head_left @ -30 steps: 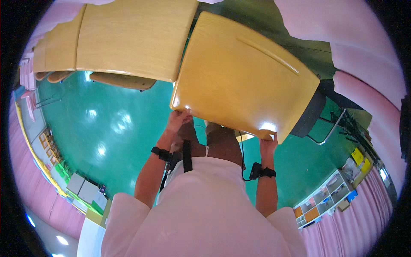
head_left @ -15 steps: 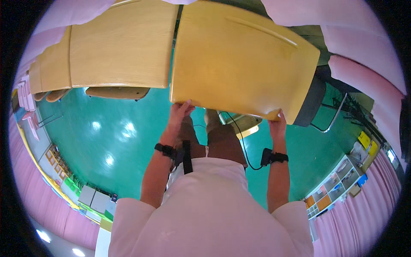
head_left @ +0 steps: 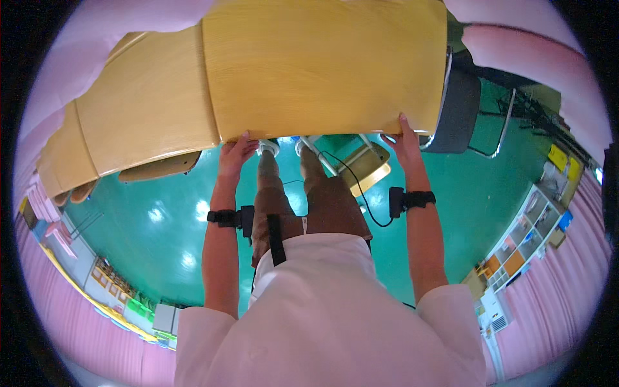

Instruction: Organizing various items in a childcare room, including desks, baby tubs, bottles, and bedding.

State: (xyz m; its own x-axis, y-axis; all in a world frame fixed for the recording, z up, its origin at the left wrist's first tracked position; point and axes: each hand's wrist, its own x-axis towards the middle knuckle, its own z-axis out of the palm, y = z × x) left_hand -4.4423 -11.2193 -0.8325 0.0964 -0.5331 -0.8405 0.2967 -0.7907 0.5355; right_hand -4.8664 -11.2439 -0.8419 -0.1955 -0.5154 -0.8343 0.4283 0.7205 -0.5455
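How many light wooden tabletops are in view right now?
3: the light wooden tabletop gripped by left hand and right hand, a second tabletop beside it, a third far left; more may be hidden.

Beyond the fingers (head_left: 240, 140) the wooden table (head_left: 322, 64) blocks the way; below them, open green floor (head_left: 161, 213) lies beside the legs (head_left: 303, 193).

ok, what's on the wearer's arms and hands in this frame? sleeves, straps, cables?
Both forearms are bare below short pale pink sleeves. Each wrist carries a black strap with a small black box-shaped unit: left wrist band, right wrist band. A thin black cable runs from the right unit. The left hand and right hand wear no gloves.
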